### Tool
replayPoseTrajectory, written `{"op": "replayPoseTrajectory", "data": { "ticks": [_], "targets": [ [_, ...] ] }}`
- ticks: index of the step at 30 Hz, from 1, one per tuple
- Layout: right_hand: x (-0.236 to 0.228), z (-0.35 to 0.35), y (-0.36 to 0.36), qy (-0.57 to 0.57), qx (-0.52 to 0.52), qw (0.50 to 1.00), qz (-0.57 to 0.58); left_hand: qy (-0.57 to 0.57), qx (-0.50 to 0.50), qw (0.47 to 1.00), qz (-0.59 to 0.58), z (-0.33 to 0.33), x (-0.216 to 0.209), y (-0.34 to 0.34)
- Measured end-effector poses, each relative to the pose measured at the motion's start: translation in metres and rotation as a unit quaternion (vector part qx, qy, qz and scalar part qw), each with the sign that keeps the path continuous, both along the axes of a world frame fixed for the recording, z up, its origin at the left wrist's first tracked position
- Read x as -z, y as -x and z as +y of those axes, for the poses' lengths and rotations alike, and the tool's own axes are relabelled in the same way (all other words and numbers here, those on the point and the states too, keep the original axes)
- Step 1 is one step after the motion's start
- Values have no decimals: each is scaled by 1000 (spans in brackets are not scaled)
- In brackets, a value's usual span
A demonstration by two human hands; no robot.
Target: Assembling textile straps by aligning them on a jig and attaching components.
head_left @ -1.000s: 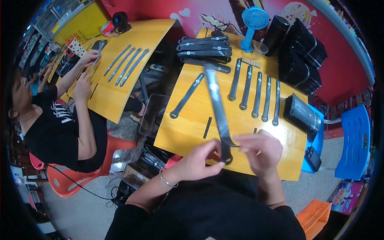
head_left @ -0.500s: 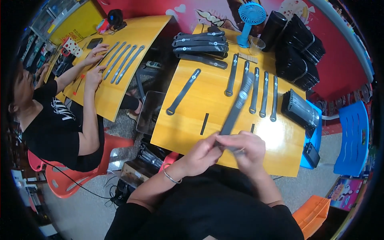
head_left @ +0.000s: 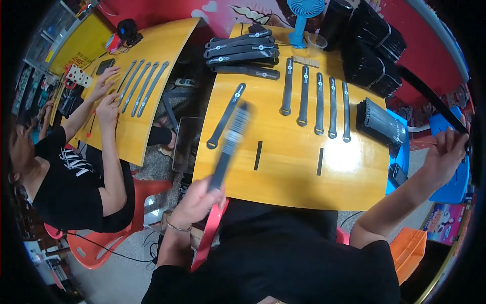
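My left hand (head_left: 200, 200), at the near edge of the yellow table (head_left: 288, 182), is closed around a dark strap (head_left: 228, 147) with pale print, blurred by motion. Far out to the right, my raised right hand (head_left: 441, 154) pinches a long black strip (head_left: 428, 91) that curves up toward the wall. On the table, several slotted straps (head_left: 304, 96) lie side by side at the middle right. A single strap (head_left: 225, 116) rests slanted at the left. Behind it sits a pile of the same straps (head_left: 240, 53). Two short black strips (head_left: 258, 155) mark the table's front part.
A bundle of black straps (head_left: 379, 124) lies at the table's right edge, below tied black stacks (head_left: 372, 71). A blue fan (head_left: 304, 15), clear cup (head_left: 316, 44) and black cylinder (head_left: 338, 20) stand behind. At left another person's hands (head_left: 107, 104) work over straps on a second table (head_left: 157, 45).
My hands have parted: the left moved left with its strap, the right swung far out right with the long black strip. The view has shifted slightly.
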State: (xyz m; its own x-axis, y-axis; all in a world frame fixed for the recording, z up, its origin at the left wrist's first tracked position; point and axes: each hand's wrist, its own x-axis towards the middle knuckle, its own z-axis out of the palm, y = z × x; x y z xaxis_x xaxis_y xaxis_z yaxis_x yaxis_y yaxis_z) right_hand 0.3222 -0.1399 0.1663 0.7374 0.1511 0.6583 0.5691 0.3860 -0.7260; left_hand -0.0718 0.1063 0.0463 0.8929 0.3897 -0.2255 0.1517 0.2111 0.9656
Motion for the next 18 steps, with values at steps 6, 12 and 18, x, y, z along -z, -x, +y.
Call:
{"op": "replayPoseTrajectory", "data": {
  "ticks": [6, 12, 18],
  "targets": [
    [44, 99, 81, 57, -119, 991, -32, 123, -199, 934, -270, 32, 44, -65],
    [59, 149, 117, 72, -180, 981, -27, -73, -243, 955, -154, 73, 90, -116],
    [94, 175, 122, 164, -51, 948, -267, -194, -240, 947, -91, 95, 108, -123]
  ]
}}
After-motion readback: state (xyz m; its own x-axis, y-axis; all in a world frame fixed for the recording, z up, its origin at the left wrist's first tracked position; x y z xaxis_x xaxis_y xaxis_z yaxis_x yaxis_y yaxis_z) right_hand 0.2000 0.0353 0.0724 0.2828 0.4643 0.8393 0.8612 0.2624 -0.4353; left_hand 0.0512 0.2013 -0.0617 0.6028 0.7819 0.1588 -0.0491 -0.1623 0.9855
